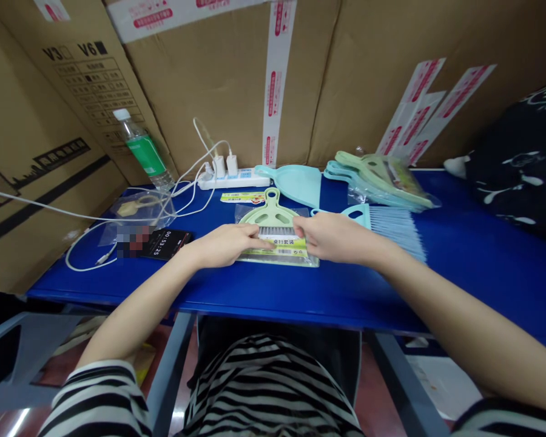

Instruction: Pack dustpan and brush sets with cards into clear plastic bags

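A green dustpan and brush set [270, 213] in a clear plastic bag lies on the blue table in front of me. Grey bristles and a yellow-and-white label [284, 241] show through the plastic. At its left side my left hand [227, 244] is closed, thumb and finger resting on the label. My right hand [332, 237] has its fingers curled on the bag's right edge; its fingertips are partly hidden. Just beyond the right hand lies a light-blue brush [394, 227] with its bristles pointing right. A light-blue dustpan [298, 184] sits behind the bagged set.
Several bagged dustpan sets [380, 179] are piled at the back right. A yellow label strip [243, 197] lies near a white power strip [236, 178] with chargers and cables. A bottle [145, 152], a phone [164, 244] and a plastic bag [139, 212] occupy the left. Cardboard [227, 79] walls the back.
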### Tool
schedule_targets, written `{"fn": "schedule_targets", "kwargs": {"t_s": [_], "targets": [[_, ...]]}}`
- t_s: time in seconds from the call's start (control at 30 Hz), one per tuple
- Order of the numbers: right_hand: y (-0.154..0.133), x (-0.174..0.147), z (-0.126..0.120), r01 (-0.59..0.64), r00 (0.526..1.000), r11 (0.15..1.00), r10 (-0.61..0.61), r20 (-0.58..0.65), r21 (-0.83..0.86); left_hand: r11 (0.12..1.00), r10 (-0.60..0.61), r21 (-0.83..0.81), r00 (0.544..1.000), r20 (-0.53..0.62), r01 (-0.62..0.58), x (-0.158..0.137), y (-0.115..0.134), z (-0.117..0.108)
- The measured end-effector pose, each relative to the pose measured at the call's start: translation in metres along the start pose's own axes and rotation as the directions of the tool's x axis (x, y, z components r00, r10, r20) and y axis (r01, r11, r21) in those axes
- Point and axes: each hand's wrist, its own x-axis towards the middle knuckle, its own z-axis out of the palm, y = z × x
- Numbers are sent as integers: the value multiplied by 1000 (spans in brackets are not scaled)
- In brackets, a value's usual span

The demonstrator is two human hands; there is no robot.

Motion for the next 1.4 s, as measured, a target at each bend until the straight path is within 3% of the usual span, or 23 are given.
{"fn": "schedule_targets", "kwargs": {"t_s": [0.13, 0.2, 0.5, 0.73, 1.1, 1.4], "targets": [[0, 6, 8, 312, 948, 946, -303, -94, 89, 1000, -14, 20, 999, 37, 13, 1, 2, 0], [0, 8, 11, 354, 934, 922, -341, -102, 156, 1000, -21, 18, 999, 40, 21, 1, 2, 0], [1, 1, 1, 262, 960, 951, -275, 61, 163, 1000, -26, -7, 1000, 18, 26, 0, -2, -2], [18, -4, -2, 164, 973, 979, -181, 143, 122, 999, -34, -22, 999, 1, 34, -3, -10, -8], [39, -5, -4, 192, 960, 954, -231, 158, 231, 992, -67, -107, 996, 55, 73, -13, -25, -17], [38, -3, -9, 102, 976, 959, -148, 159, 265, 972, -177, -142, 980, 93, 189, -17, -30, -22]]}}
